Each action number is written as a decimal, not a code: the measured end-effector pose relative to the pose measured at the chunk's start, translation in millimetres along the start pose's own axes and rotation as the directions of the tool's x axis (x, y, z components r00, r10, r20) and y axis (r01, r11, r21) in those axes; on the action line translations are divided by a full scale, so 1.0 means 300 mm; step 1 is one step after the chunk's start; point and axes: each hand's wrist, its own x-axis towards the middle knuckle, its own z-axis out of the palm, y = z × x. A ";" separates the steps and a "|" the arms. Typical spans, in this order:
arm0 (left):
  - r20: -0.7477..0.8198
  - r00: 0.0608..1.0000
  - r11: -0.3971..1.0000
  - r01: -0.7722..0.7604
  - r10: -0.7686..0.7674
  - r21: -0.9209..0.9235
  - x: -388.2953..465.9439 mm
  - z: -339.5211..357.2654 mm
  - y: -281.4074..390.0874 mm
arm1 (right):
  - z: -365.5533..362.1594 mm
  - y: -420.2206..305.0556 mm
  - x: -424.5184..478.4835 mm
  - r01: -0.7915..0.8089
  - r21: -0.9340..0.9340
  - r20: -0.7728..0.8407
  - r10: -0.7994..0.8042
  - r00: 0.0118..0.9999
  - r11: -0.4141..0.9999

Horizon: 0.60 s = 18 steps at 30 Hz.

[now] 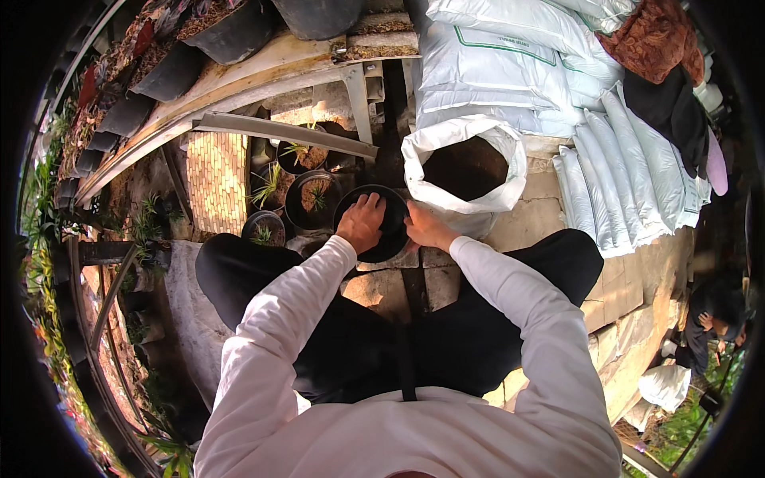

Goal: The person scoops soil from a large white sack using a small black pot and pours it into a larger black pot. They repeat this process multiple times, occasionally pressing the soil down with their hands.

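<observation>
Between my knees stands a round black plastic pot (397, 236) with a dark inside. My left hand (362, 224) lies over its left part, fingers pointing away from me; what its fingertips touch is hard to make out. At the pot's right rim my right hand (429, 227) has its fingers curled onto the edge. Just beyond that hand, an open white sack (418, 179) with a rolled-down mouth holds dark soil (466, 170). Left of the pot, a black pot with a small spiky plant (318, 196) stands close by.
More potted seedlings (263, 230) stand to the left, near a woven bamboo panel (216, 182). A metal bar (287, 134) crosses above the pots. Full white sacks (490, 66) are stacked behind, with others (621, 173) leaning at right. A crouching person (705, 334) is at far right.
</observation>
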 end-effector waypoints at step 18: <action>0.054 0.994 0.994 0.096 -0.093 -0.059 0.004 -0.030 -0.029 | 0.004 0.022 0.017 0.059 -0.169 -0.013 -0.062 0.998 0.984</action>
